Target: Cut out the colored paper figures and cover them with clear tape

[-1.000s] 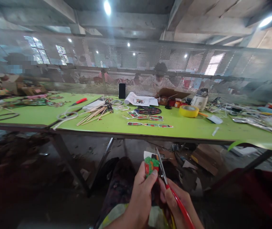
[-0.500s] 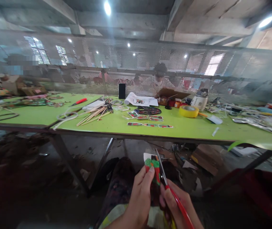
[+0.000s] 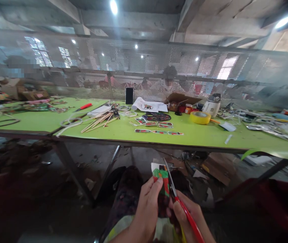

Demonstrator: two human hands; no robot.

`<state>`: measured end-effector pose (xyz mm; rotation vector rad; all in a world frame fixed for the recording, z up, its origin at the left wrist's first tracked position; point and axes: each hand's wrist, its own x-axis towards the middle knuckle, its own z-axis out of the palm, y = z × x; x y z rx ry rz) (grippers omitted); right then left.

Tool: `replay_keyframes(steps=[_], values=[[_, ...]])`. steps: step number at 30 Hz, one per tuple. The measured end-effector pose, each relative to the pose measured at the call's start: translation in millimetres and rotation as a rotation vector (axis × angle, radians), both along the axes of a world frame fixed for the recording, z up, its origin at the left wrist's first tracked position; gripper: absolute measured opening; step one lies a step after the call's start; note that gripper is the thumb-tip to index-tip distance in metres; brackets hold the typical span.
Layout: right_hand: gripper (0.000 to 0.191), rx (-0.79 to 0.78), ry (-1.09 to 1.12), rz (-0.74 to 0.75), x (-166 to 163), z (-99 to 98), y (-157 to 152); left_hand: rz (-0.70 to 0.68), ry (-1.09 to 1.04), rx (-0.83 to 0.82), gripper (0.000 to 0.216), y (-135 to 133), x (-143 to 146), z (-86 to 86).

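Over my lap, my left hand (image 3: 147,202) pinches a small patterned piece of paper or fabric (image 3: 162,175) in green, red and black, with a white upper edge. My right hand (image 3: 188,211) is closed on a pair of scissors (image 3: 191,217) with red handles. Their blades point up and away, along the right edge of the patterned piece. Whether the blades are touching it I cannot tell. On the green table (image 3: 123,135) ahead lie several cut patterned strips (image 3: 159,132) in a row, with more small cut pieces (image 3: 165,125) just behind them.
A yellow tape roll (image 3: 200,117) and a white bottle (image 3: 211,105) stand at the right. Thin wooden sticks (image 3: 99,122), a looped white cord (image 3: 70,122) and a red-handled tool (image 3: 85,106) lie left. A phone (image 3: 129,96) stands upright near the mesh screen (image 3: 144,64); people sit behind it.
Both hands, the patterned piece and the scissors have shifted very slightly left. The grips look the same, and the things on the table stay in place.
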<state>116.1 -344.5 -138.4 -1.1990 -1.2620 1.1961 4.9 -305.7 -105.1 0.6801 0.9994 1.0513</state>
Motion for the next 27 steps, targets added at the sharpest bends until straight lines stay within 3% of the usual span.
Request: replay_keyframes(steps=[8, 27], values=[[0.047, 0.008, -0.029, -0.008, 0.3, 2.7, -0.2, -0.001, 0.008, -0.004, 0.037, 1.8, 0.6, -6.1], [0.044, -0.036, -0.032, -0.003, -0.9, 4.3, -1.6, -0.02, -0.052, 0.046, 0.023, 2.9, -1.9, -10.3]])
